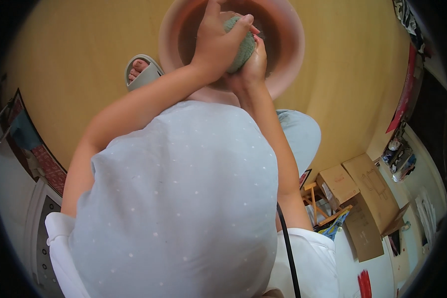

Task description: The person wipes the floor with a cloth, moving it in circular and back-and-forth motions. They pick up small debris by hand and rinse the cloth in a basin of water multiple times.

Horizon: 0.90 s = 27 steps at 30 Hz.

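Observation:
A wadded grey-green cloth point(243, 53) with a rough, towel-like surface is squeezed between my two hands over a pink basin point(294, 37). My left hand point(216, 44) presses on its left side, the thumb lying across its top. From the right and below, my right hand point(256, 62) cups the cloth, its skin looking wet. The fingers are partly hidden behind the cloth and the other hand. Dark, brownish water point(279, 32) seems to stand in the basin beneath.
A foot in a grey slipper point(145, 72) rests left of the basin on the yellowish floor point(84, 44). My light blue dotted clothing point(184, 188) fills the middle, with a black cable point(287, 243) beside it. Cardboard boxes point(370, 198) and a small wooden frame point(328, 213) stand at right.

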{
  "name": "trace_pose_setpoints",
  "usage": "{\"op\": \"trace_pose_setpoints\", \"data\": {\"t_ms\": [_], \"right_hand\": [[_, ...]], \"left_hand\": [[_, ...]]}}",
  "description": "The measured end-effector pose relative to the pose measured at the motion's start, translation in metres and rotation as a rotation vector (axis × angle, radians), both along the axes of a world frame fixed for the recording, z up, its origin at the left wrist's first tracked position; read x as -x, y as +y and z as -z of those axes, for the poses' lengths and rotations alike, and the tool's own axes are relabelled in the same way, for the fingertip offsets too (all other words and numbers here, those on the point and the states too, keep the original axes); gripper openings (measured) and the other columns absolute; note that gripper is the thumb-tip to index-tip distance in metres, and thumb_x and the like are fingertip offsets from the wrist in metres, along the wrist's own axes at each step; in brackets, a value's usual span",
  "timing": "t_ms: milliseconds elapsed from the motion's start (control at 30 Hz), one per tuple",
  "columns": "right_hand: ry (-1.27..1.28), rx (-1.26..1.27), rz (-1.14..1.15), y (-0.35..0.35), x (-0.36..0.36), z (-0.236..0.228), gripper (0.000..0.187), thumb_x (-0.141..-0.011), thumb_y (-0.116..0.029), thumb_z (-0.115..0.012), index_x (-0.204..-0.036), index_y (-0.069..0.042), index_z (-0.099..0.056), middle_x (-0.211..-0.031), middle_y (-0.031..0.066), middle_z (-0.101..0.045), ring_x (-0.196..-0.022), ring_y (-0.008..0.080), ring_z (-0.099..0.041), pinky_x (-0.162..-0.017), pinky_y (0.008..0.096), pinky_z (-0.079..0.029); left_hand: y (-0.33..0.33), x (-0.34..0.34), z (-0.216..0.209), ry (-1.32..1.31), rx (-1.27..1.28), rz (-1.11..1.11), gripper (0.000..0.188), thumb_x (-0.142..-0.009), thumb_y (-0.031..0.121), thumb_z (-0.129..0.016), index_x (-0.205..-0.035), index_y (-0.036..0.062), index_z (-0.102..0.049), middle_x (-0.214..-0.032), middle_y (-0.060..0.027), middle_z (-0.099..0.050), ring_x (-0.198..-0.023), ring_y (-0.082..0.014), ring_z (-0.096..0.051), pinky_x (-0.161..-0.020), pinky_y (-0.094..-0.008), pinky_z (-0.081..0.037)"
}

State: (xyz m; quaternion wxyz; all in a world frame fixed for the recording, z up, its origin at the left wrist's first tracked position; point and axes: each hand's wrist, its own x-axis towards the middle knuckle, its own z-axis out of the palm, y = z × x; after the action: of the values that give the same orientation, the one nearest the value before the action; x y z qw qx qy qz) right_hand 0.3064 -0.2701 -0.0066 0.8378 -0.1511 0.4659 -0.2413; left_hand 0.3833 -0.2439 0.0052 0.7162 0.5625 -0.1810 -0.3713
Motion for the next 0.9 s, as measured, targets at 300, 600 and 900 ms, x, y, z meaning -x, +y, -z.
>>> {"op": "trace_pose_setpoints", "data": {"t_ms": [300,600,900], "right_hand": [[-0.04,-0.275,-0.271,-0.022,0.018,-0.019,0.056,-0.104,-0.052,-0.032,-0.144,-0.015,-0.045,-0.143,0.0112,-0.052,-0.131,0.0323,-0.05,-0.109,0.0544,-0.042],[0.151,-0.162,-0.274,-0.007,-0.004,-0.013,0.05,-0.101,-0.061,-0.036,-0.123,-0.022,-0.058,-0.108,0.0008,-0.068,-0.095,0.0232,-0.067,-0.057,0.0414,-0.051],[0.267,-0.089,-0.138,0.008,-0.021,-0.009,0.033,-0.101,-0.05,-0.047,-0.111,-0.022,-0.058,-0.095,-0.0009,-0.066,-0.083,0.0171,-0.064,-0.062,0.0359,-0.052]], "left_hand": [[0.001,-0.02,0.004,-0.714,0.32,0.325,0.069,-0.082,-0.013,-0.052,-0.145,0.0148,-0.048,-0.129,-0.0082,-0.063,-0.107,-0.0263,-0.066,-0.09,-0.0338,-0.055],[0.003,-0.027,-0.024,0.095,-0.027,0.323,0.057,-0.103,0.009,-0.054,-0.156,0.01,-0.033,-0.068,-0.0005,-0.058,-0.059,-0.0069,-0.058,-0.058,-0.0215,-0.049],[-0.003,-0.041,-0.01,0.121,-0.101,0.246,0.05,-0.105,0.016,-0.053,-0.152,0.0051,-0.038,-0.06,0.0032,-0.05,-0.048,-0.0045,-0.047,-0.047,-0.0208,-0.041]]}}
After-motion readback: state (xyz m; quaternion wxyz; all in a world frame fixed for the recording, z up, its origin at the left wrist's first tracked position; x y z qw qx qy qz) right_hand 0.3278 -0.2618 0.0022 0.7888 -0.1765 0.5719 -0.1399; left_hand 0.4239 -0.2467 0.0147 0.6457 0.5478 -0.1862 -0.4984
